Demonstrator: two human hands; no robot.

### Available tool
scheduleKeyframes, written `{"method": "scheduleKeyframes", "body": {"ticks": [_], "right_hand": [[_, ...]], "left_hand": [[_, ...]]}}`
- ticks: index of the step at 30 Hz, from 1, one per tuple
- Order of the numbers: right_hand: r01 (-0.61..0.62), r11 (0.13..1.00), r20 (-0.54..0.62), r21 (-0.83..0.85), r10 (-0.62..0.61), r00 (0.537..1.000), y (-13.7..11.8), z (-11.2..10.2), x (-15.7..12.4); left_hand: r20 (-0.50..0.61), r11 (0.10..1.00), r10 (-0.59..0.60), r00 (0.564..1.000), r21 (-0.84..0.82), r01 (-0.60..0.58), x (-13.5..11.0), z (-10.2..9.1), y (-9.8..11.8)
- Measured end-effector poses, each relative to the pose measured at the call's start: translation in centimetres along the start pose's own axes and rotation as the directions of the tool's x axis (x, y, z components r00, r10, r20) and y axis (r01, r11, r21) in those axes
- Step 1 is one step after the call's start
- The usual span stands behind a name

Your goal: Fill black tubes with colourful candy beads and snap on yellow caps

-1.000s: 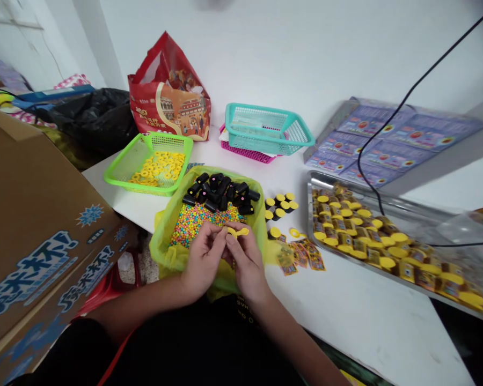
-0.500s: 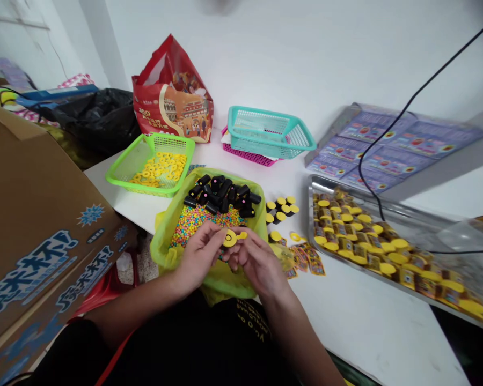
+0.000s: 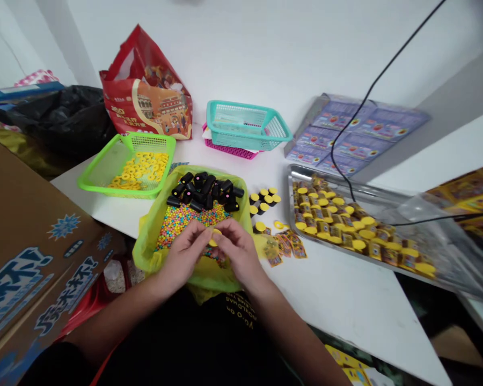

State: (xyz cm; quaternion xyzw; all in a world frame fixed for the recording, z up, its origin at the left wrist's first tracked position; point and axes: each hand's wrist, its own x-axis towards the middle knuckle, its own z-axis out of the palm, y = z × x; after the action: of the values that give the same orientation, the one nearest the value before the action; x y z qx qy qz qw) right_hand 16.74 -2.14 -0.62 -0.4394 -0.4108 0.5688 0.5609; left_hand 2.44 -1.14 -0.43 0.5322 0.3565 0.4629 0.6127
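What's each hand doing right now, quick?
Left hand: closed on a small yellow plastic piece, which is partly hidden.
Right hand: closed, holding the same piece from the other side.

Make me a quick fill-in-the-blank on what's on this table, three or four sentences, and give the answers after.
1. The left hand and right hand together hold a small ____ piece.
2. The lime green basket holds yellow ____.
3. The metal tray lies to the ____ of the hands.
4. A ____ basket lies under the teal basket.

Answers: yellow; rings; right; pink.
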Motion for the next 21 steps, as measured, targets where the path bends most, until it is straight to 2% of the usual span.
{"method": "scheduleKeyframes", "body": {"ticks": [4, 7, 8, 10, 11, 12, 13, 14, 16, 18, 19, 21], "right_hand": [[0.036, 0.999, 0.026, -0.030, -0.036, 0.999, 0.4, 0.1, -0.4], [0.074, 0.991, 0.033, -0.113, -0.071, 0.997, -0.1, -1.7, 0.0], [0.099, 0.983, -0.011, -0.157, -0.102, 0.995, -0.4, -2.9, 0.4], [0.128, 0.949, -0.208, -0.288, -0.193, 0.959, -0.9, -6.1, 1.5], [0.106, 0.916, -0.336, -0.388, -0.247, 0.909, -1.1, -7.9, 2.2], [0.029, 0.863, -0.450, -0.504, -0.291, 0.844, -1.2, -9.8, 3.0], [-0.113, 0.775, -0.530, -0.621, -0.309, 0.790, -1.1, -11.7, 3.8], [-0.254, 0.673, -0.566, -0.695, -0.295, 0.769, -1.0, -13.3, 4.6], [-0.377, 0.569, -0.594, -0.731, -0.259, 0.762, -0.5, -15.6, 6.0], [-0.419, 0.519, -0.589, -0.745, -0.214, 0.779, 0.1, -16.7, 7.2], [-0.436, 0.490, -0.583, -0.755, -0.199, 0.788, 0.3, -16.9, 7.6], [-0.460, 0.425, -0.569, -0.780, -0.174, 0.803, 0.4, -16.6, 8.0]], "left_hand": [[0.021, 0.999, -0.048, 0.999, 0.010, 0.048, 0.2, 0.1, -0.5], [0.072, 0.995, -0.079, 0.994, 0.071, 0.074, 0.6, 0.2, -0.2], [0.090, 0.992, -0.090, 0.992, 0.093, 0.081, 0.7, 0.1, 0.0], [0.097, 0.986, -0.098, 0.990, 0.143, 0.083, 1.0, -0.3, 0.4], [0.089, 0.981, -0.099, 0.991, 0.175, 0.082, 1.2, -0.7, 0.6], [0.081, 0.974, -0.102, 0.991, 0.211, 0.083, 1.3, -1.1, 0.8], [0.078, 0.964, -0.110, 0.991, 0.250, 0.087, 1.4, -1.5, 1.0], [0.085, 0.952, -0.117, 0.990, 0.292, 0.087, 1.6, -1.9, 1.2], [0.126, 0.918, -0.107, 0.986, 0.394, 0.050, 2.0, -2.8, 1.3], [0.194, 0.843, -0.048, 0.980, 0.533, -0.064, 2.6, -3.5, 1.4], [0.228, 0.779, -0.010, 0.974, 0.612, -0.135, 3.1, -3.8, 1.4], [0.279, 0.592, 0.047, 0.959, 0.765, -0.252, 4.2, -4.6, 1.6]]}}
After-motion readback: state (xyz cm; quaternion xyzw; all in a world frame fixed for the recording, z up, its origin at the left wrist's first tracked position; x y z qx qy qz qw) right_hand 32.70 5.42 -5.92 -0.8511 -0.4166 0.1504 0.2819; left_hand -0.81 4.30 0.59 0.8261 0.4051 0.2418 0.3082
